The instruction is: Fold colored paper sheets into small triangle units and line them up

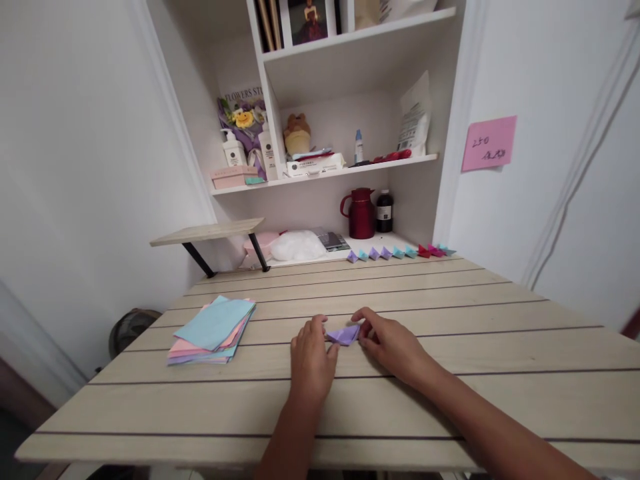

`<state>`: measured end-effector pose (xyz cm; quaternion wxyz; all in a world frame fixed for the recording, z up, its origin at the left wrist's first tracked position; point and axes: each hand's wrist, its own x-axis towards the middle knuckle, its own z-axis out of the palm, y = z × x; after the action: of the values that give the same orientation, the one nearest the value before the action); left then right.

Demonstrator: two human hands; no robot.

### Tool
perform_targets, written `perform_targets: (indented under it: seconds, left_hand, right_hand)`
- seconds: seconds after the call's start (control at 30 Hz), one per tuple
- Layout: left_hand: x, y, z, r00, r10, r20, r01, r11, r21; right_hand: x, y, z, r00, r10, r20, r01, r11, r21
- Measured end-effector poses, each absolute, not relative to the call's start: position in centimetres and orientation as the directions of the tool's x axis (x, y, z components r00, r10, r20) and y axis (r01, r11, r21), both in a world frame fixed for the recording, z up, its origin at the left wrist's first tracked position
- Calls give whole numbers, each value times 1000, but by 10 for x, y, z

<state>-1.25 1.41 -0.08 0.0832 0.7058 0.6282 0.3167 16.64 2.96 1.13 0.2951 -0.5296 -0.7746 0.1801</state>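
Observation:
A small folded piece of purple paper [343, 335] lies on the light wooden table [400, 400], near its middle. My left hand [311, 360] presses its fingertips on the paper's left end, fingers curled. My right hand [390, 340] pinches the paper's right end between thumb and fingers. A stack of coloured paper sheets [214, 329], light blue on top, lies to the left of my hands.
A row of several small folded paper pieces [397, 253], purple, teal and red, sits at the table's far edge. Behind stand shelves with a red jug [360, 213], a dark bottle [384, 211], lotion bottles and boxes. A pink note [489, 143] hangs on the right wall.

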Motion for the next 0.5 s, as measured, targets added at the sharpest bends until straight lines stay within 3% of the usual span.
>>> perform_targets:
  seconds: [0.17,0.3,0.4,0.5]
  left_hand:
    - [-19,16,1,-103,939,328,847,-91,524]
    - [-27,27,5,-117,948,295,894,-28,447]
    - [-33,44,9,-84,959,271,929,-23,369]
    - [-33,67,11,-30,959,282,943,-67,325]
  right_hand:
    - [175,29,4,-313,924,219,471,351,-809]
    - [192,40,12,-472,872,127,280,285,-917]
    - [206,49,20,-487,863,132,374,343,-862]
    - [215,56,23,-499,840,210,532,489,-691]
